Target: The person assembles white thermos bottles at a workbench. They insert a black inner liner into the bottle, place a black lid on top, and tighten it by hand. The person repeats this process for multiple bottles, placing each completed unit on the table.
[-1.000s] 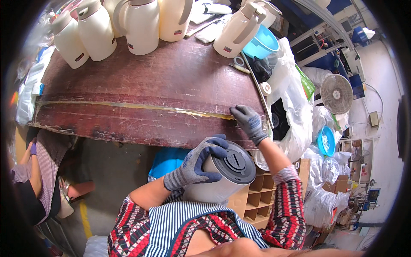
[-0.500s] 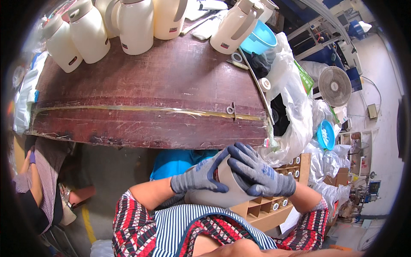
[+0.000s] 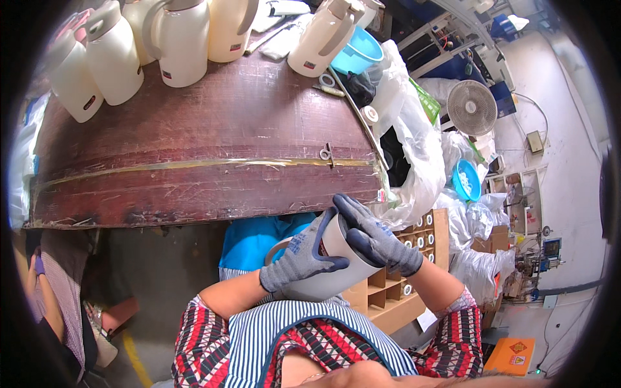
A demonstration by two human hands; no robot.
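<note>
A white vacuum jug (image 3: 331,279) lies tilted across my lap, in front of the table edge. Its loop handle points left and its dark round end faces right. My left hand (image 3: 303,257), in a grey and blue work glove, is wrapped around the jug's body with the thumb along its side. My right hand (image 3: 380,237), gloved the same way, grips the dark end, its fingers pressed over the rim. What lies under the right fingers is hidden.
The worn reddish-brown table (image 3: 213,132) carries several cream jugs (image 3: 183,48) along its far side. A small ring-shaped piece (image 3: 326,155) lies near its right part. A divided cardboard box (image 3: 388,317) stands at my right, beside plastic bags (image 3: 420,123). Another person's arm (image 3: 48,294) shows at far left.
The jug has turned in my hands, so its handle and more of its dark end now show. The view has swung right, shifting the table and jugs leftward in the picture.
</note>
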